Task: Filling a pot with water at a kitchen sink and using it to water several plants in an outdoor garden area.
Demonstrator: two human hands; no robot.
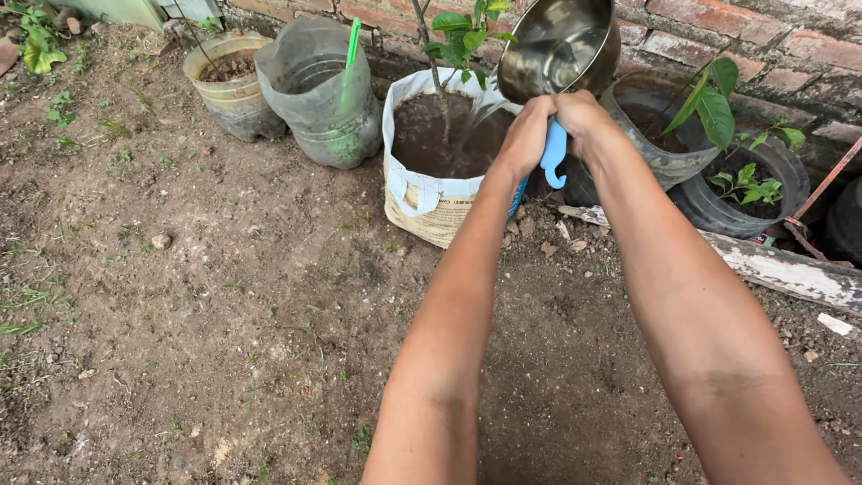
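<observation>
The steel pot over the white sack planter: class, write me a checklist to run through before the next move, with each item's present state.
1. Both hands on the blue handle: left hand and right hand wrap it. Ok.
2. Steel pot tilted toward the white sack planter: ok.
3. Water landing on soil inside the sack, not outside: ok.
4. Stream clear of the seedling stem: it falls right of it. Ok.
5. Water left in the pot: cannot tell.
6. Soil soaked enough: cannot tell.

A silvery steel pot (pixel 558 45) with a blue handle (pixel 553 154), a white sack planter (pixel 422 184), red-brown brick wall (pixel 772 36).
</observation>
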